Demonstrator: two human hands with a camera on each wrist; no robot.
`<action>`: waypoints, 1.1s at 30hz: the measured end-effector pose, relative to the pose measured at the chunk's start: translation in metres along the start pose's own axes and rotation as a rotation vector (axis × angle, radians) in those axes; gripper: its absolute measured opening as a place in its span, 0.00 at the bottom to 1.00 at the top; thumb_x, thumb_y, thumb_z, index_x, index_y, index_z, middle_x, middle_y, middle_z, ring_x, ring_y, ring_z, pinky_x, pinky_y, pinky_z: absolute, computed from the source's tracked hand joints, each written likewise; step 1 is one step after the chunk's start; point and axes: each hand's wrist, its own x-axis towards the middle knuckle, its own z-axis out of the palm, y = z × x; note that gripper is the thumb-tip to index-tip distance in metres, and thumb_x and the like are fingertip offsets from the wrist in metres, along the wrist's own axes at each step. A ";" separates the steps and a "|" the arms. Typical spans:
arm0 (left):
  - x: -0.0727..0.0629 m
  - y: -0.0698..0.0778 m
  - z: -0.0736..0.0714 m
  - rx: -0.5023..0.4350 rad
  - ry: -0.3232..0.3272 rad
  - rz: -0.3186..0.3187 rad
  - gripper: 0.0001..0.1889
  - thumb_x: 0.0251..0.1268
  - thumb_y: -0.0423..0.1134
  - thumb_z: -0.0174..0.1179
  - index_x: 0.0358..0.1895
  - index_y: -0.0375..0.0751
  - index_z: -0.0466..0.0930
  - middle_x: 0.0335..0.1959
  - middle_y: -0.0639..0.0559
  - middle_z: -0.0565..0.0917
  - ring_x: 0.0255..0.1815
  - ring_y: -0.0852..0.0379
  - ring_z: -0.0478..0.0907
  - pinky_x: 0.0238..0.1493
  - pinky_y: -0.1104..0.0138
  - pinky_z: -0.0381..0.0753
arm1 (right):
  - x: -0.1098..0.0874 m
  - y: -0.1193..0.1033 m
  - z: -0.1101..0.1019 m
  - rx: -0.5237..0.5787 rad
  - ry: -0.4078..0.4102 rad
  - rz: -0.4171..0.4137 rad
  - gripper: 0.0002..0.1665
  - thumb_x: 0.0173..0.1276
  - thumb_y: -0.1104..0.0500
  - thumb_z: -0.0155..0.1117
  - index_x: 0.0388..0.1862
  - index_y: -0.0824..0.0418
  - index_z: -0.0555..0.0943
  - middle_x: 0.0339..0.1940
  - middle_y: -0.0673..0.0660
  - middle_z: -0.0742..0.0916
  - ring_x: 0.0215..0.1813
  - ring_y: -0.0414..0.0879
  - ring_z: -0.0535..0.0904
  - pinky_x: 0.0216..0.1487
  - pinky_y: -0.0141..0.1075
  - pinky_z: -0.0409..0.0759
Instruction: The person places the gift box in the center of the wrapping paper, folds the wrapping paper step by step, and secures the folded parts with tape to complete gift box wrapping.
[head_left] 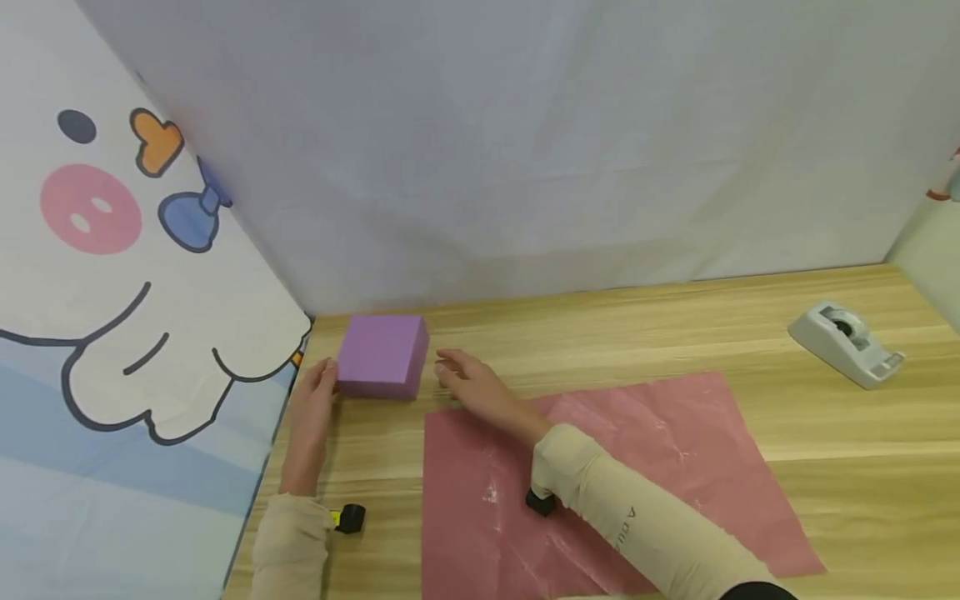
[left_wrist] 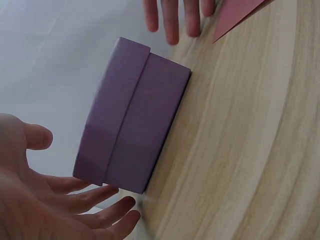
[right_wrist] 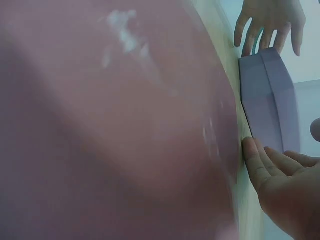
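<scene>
A purple lidded box (head_left: pixel 381 354) sits on the wooden table near the back left. My left hand (head_left: pixel 310 408) is at the box's left side, its fingertips right at the edge. In the left wrist view the fingers of this hand (left_wrist: pixel 70 200) spread loosely along the end of the box (left_wrist: pixel 132 117). To the right of the box, a small gap away in the head view, my right hand (head_left: pixel 480 390) reaches over the pink sheet with fingers slightly bent and nothing held. The right wrist view shows both hands at opposite ends of the box (right_wrist: pixel 270 100).
A glossy pink sheet (head_left: pixel 637 450) lies flat across the middle of the table, under my right forearm. At the far right stands a white tape dispenser (head_left: pixel 847 343). A pale curtain (head_left: pixel 562 167) hangs behind the table, and a cartoon-printed cloth (head_left: pixel 150 350) borders the left edge.
</scene>
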 end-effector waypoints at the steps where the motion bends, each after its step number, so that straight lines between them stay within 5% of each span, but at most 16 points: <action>1: 0.001 0.000 0.001 0.003 0.000 0.000 0.36 0.84 0.56 0.41 0.83 0.35 0.55 0.83 0.36 0.61 0.78 0.39 0.66 0.81 0.51 0.62 | 0.002 0.000 0.003 0.010 0.004 -0.003 0.31 0.85 0.53 0.49 0.79 0.67 0.65 0.71 0.68 0.81 0.65 0.61 0.82 0.61 0.51 0.84; 7: 0.002 -0.002 0.005 0.013 -0.012 -0.011 0.35 0.84 0.56 0.41 0.82 0.36 0.57 0.82 0.36 0.63 0.78 0.42 0.66 0.80 0.52 0.65 | 0.011 -0.001 0.018 0.018 0.011 -0.003 0.29 0.84 0.55 0.51 0.78 0.65 0.68 0.68 0.67 0.83 0.64 0.61 0.83 0.60 0.48 0.86; 13: 0.001 -0.001 0.008 0.060 0.024 0.003 0.32 0.83 0.50 0.45 0.81 0.36 0.61 0.77 0.36 0.70 0.67 0.45 0.72 0.65 0.64 0.69 | 0.015 0.000 0.022 -0.002 0.006 -0.005 0.29 0.83 0.57 0.53 0.78 0.64 0.69 0.70 0.65 0.82 0.66 0.59 0.83 0.59 0.45 0.86; 18: 0.002 -0.002 0.010 0.065 0.046 0.032 0.29 0.82 0.43 0.51 0.78 0.32 0.65 0.75 0.33 0.72 0.74 0.45 0.69 0.69 0.63 0.69 | 0.014 0.000 0.021 -0.008 -0.008 -0.019 0.30 0.84 0.58 0.53 0.79 0.65 0.67 0.72 0.65 0.80 0.68 0.59 0.82 0.59 0.45 0.86; 25: -0.003 -0.001 0.019 0.052 0.047 0.071 0.27 0.79 0.40 0.56 0.75 0.32 0.68 0.72 0.33 0.75 0.68 0.43 0.76 0.45 0.87 0.72 | 0.008 -0.001 0.011 -0.046 0.011 -0.041 0.31 0.84 0.56 0.53 0.80 0.64 0.66 0.74 0.65 0.79 0.66 0.59 0.83 0.61 0.45 0.85; 33: -0.026 0.017 0.039 0.031 -0.003 0.100 0.27 0.75 0.38 0.60 0.72 0.32 0.69 0.73 0.35 0.74 0.67 0.37 0.79 0.41 0.86 0.74 | -0.016 -0.007 -0.023 -0.073 -0.006 -0.045 0.33 0.84 0.53 0.53 0.82 0.62 0.64 0.78 0.62 0.76 0.71 0.59 0.80 0.65 0.51 0.83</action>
